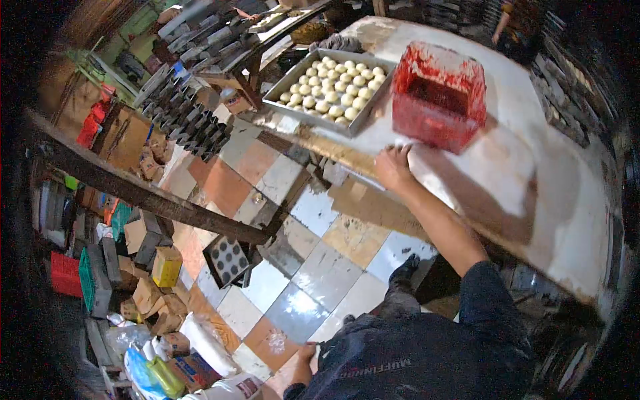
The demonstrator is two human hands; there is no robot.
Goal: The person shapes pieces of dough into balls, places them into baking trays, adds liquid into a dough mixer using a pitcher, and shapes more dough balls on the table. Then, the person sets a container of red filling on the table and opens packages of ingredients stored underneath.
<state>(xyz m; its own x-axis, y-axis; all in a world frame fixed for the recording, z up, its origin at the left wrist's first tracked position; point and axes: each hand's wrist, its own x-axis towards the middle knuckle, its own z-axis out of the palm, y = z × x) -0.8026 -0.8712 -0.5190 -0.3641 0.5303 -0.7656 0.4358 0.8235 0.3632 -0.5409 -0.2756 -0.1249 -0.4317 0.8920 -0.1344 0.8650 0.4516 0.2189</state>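
Observation:
My right hand (395, 167) is at the near edge of a pale, flour-dusted worktable (497, 183), its fingers bent and closed. A small white bit shows at the fingertips, but I cannot make out what it is. Just beyond the fingers stands a red plastic crate (437, 123), its walls smeared with white. Left of the crate, a metal tray (353, 127) carries rows of many round, pale dough balls (331, 95). Low beside my body hangs my left hand (305, 353), partly hidden by my dark shirt; its fingers do not show clearly.
A wooden beam (153, 187) slants across the left. On the tiled floor (293, 313) lies a dark tray with round cups (228, 260). Cardboard boxes, bags and a yellow box (167, 267) crowd the lower left. Stacked metal pans (187, 110) stand at upper left. Another person's arm (501, 27) shows behind the table.

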